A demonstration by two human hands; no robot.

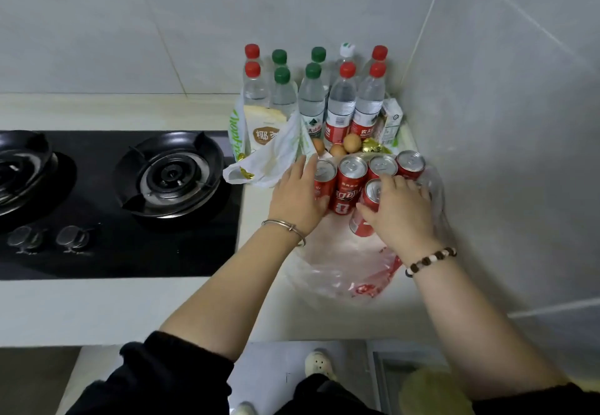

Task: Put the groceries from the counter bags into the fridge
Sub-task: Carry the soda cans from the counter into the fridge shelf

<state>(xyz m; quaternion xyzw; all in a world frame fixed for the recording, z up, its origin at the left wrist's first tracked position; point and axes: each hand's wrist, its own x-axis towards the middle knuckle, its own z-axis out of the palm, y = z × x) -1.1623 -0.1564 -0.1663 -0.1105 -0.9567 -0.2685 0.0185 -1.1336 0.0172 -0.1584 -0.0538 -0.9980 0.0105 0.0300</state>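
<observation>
Pale desk (168, 310) beside a gas hob (130, 200), corner crowded with water bottles (339, 106) and loose eggs (352, 142). Left hand (297, 195) lies open against the red cans (349, 184) standing on a clear bag (341, 272); right hand (397, 210) cups the nearest can, fingers loosely curled (grip unconfirmed). Risk: gathering cans may topple neighbours into eggs.

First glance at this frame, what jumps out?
Both hands on the cluster of red cans in the counter corner: the left hand against the leftmost can, the right hand over the front one. Behind them stand water bottles with red and green caps, reflected in the wall tiles; a black gas hob fills the left.
</observation>
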